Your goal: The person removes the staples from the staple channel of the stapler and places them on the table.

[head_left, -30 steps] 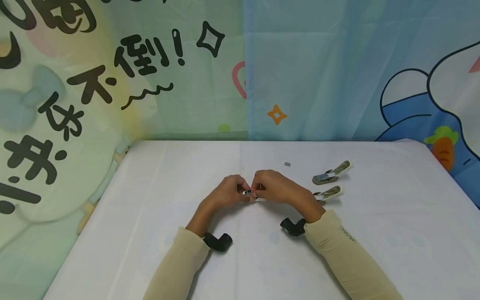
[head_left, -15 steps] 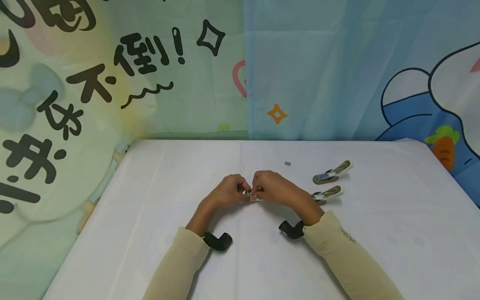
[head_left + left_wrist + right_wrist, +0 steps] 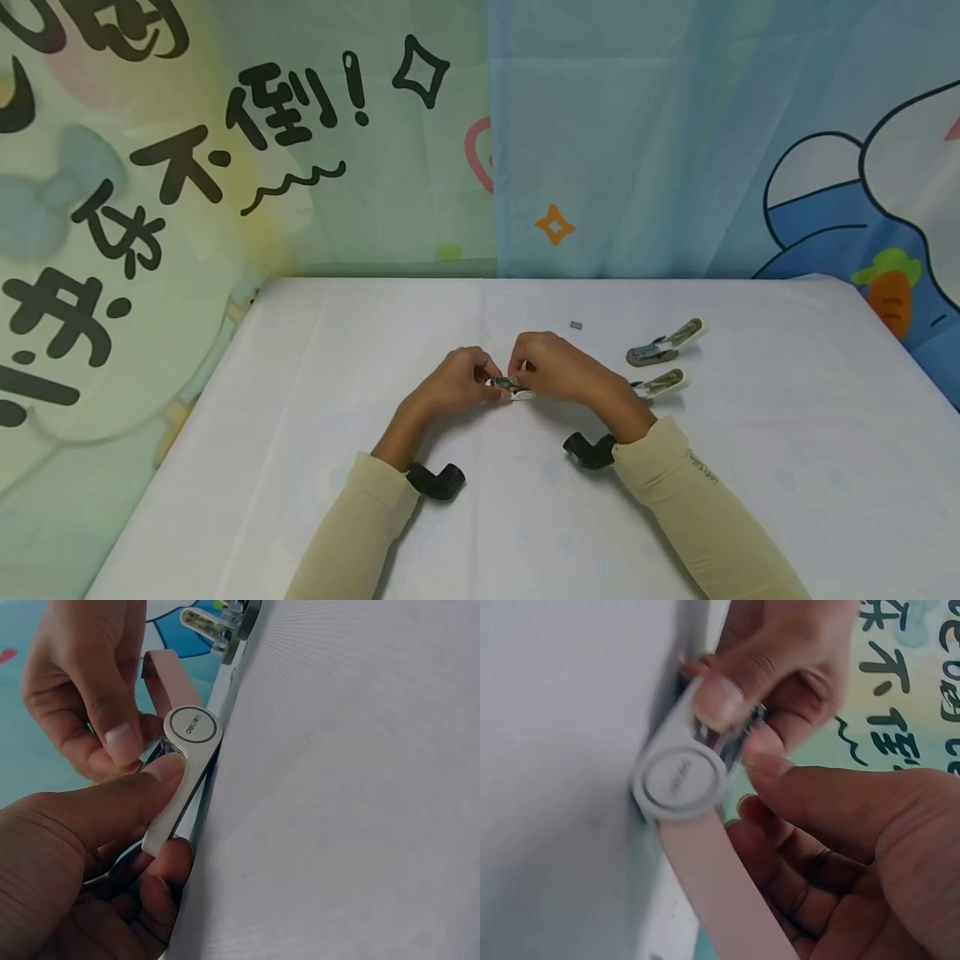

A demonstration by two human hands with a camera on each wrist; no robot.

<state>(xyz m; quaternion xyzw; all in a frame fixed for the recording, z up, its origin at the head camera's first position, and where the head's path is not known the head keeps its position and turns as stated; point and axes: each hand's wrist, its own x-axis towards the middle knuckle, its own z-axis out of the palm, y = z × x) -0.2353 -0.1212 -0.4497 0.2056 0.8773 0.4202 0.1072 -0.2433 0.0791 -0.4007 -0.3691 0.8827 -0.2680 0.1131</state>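
A white stapler (image 3: 184, 787) with a round, lettered end is gripped by my left hand (image 3: 453, 385), the thumb over its side and fingers beneath. Its pink arm (image 3: 176, 679) is swung away from the body, and metal parts (image 3: 746, 727) show between. Curled fingers of my right hand (image 3: 558, 367) stand close against the stapler's metal part, the thumb tip beside the left fingertips. Whether they pinch anything small is hidden. In the right wrist view the right thumb (image 3: 817, 799) and forefinger tips are a little apart.
Two more staplers, one farther back (image 3: 666, 343) and one nearer (image 3: 662, 385), lie spread apart to the right, the nearer partly behind the right forearm. A small grey strip (image 3: 576, 325) lies behind the hands on the white tabletop (image 3: 337, 350). A printed curtain (image 3: 622, 150) hangs behind.
My right hand has shifted slightly up and to the right, baring more of the stapler in the head view. The left hand keeps its hold and stays nearly still.
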